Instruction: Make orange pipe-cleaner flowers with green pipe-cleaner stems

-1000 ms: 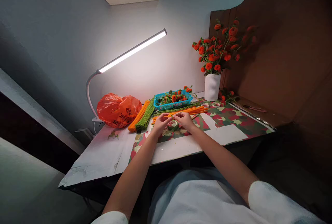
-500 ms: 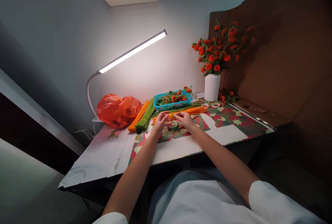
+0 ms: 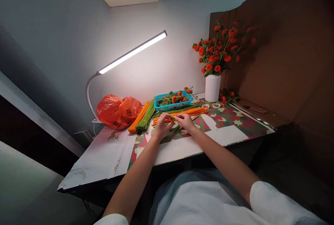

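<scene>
My left hand (image 3: 163, 125) and my right hand (image 3: 185, 121) meet over the middle of the table, fingertips nearly touching. Both are closed round a small green piece (image 3: 173, 118), mostly hidden by the fingers. Under them a roll of green tape (image 3: 174, 126) lies on the patterned mat, partly covered by my left hand. Just beyond the hands lie loose orange stems (image 3: 194, 111). A blue basket (image 3: 174, 106) behind them holds green stems and small orange flowers.
An orange plastic bag (image 3: 117, 112), an orange bundle (image 3: 139, 117) and a green bundle (image 3: 146, 117) lie at left under a lit lamp (image 3: 133, 53). A white vase (image 3: 212, 88) of orange flowers stands back right, near small tape rolls (image 3: 216, 105).
My left hand has turned and its fingers have curled in closer to my right fingertips. My right hand has barely moved.
</scene>
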A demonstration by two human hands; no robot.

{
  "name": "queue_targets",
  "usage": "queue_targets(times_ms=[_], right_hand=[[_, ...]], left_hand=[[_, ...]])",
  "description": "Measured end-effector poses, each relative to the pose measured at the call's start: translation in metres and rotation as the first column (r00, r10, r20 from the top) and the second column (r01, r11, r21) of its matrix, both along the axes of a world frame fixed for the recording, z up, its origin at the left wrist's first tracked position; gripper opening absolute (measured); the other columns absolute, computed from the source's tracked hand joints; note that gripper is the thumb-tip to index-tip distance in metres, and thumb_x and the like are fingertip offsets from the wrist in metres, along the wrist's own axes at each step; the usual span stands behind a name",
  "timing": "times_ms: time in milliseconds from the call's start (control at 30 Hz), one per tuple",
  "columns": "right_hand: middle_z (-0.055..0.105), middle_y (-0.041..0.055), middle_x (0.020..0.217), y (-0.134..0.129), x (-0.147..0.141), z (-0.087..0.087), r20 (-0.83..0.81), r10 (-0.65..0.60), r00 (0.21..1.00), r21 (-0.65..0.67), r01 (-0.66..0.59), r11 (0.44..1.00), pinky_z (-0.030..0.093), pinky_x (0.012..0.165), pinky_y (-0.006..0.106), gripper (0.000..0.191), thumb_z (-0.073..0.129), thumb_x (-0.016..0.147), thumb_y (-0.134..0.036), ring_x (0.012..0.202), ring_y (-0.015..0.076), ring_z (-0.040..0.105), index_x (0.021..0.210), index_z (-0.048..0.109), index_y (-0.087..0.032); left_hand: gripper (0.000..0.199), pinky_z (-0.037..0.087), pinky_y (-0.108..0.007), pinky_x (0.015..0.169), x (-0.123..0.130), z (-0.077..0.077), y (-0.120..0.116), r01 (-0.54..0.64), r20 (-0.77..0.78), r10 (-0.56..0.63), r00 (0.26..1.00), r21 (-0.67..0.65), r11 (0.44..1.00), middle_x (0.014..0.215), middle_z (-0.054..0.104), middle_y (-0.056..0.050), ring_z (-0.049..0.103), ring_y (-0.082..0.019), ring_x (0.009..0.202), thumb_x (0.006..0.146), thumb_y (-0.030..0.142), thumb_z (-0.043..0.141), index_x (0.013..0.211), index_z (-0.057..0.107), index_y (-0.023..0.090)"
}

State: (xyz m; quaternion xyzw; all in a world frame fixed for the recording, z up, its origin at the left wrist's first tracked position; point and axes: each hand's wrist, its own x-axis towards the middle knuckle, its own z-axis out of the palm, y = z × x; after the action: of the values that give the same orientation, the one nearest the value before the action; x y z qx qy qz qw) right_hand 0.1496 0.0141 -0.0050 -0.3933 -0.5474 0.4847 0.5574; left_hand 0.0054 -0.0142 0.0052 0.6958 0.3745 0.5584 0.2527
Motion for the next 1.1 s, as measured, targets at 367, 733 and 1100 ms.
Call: queue_targets(times_ms=[367, 733, 1100], right_hand=[[0.059, -0.0004, 0.059, -0.004, 0.001, 0.007, -0.04, 0.013, 0.999, 0.063, -0.01, 0.998, 0.044, 0.062, 0.028, 0.023, 0.066, 0.058, -0.039, 0.06, 0.0147, 0.055, 0.06, 0.058, -0.017], [0.064, 0.0013, 0.062, -0.002, 0.002, 0.005, -0.077, 0.018, 0.997, -0.027, -0.021, 0.999, 0.044, 0.06, 0.027, 0.022, 0.069, 0.055, -0.036, 0.064, 0.015, 0.057, 0.062, 0.062, -0.016], [0.062, -0.0005, 0.06, -0.005, 0.001, 0.002, -0.076, 0.048, 0.996, -0.081, -0.054, 0.995, 0.038, 0.046, 0.023, 0.018, 0.069, 0.056, -0.032, 0.053, 0.0116, 0.051, 0.064, 0.063, -0.017]], left_hand=[[0.03, 0.054, -0.021, 0.058, -0.006, 0.0, 0.011, 0.421, 0.567, -0.011, 0.823, -0.597, 0.683, 0.075, 0.065, -0.003, 0.064, -0.011, 0.062, 0.073, 0.034, 0.073, 0.091, 0.06, 0.014], [0.037, 0.054, -0.028, 0.066, -0.001, -0.004, 0.005, 0.103, 0.181, -0.06, 0.982, -0.241, 0.965, 0.079, 0.067, -0.002, 0.065, -0.015, 0.07, 0.059, 0.033, 0.081, 0.089, 0.064, 0.017], [0.012, 0.054, -0.029, 0.067, -0.003, -0.002, 0.003, -0.098, -0.197, 0.138, 0.971, 0.201, 0.975, 0.089, 0.064, -0.005, 0.062, -0.016, 0.076, 0.072, 0.023, 0.07, 0.084, 0.069, 0.022]])
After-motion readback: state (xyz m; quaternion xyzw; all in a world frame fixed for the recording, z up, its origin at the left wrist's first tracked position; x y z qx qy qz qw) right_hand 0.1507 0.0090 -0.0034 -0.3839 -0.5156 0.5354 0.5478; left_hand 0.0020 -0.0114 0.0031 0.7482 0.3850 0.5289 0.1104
